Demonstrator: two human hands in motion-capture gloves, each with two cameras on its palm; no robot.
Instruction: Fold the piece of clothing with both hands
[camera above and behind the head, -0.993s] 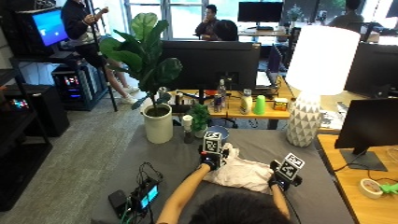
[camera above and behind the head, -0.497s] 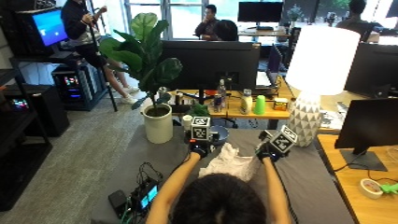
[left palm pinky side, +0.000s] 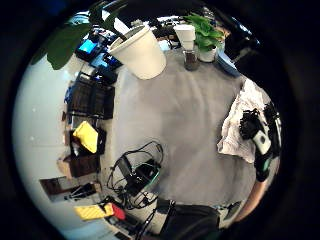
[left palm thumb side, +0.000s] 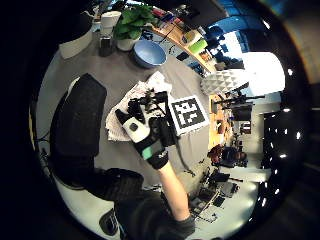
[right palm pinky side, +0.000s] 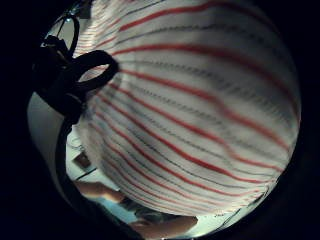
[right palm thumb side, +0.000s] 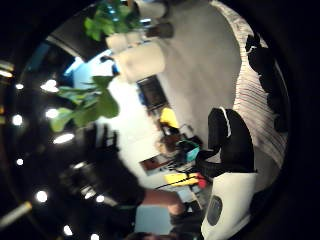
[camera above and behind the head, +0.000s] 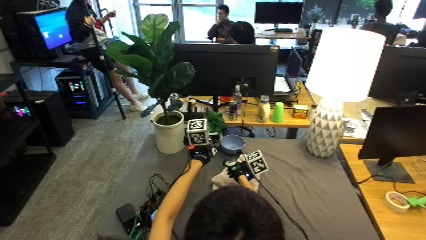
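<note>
The striped garment, soft, light and limp, lies bunched on the grey bench, pinched by the right hand, while the left hand hovers beside it, fingers relaxed; better to take hold at the edges.

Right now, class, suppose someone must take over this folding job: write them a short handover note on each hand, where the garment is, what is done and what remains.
Left hand: raised over the grey table, away from the cloth; whether its fingers are open or shut cannot be told.
Right hand: on the striped garment, fingers curled on the cloth.
Garment: white with red stripes, lying bunched on the table in front of the person, near the blue bowl.
Done: cloth gathered into a loose heap; no neat fold shows.
Left: spread it flat, then fold it with both hands.
</note>
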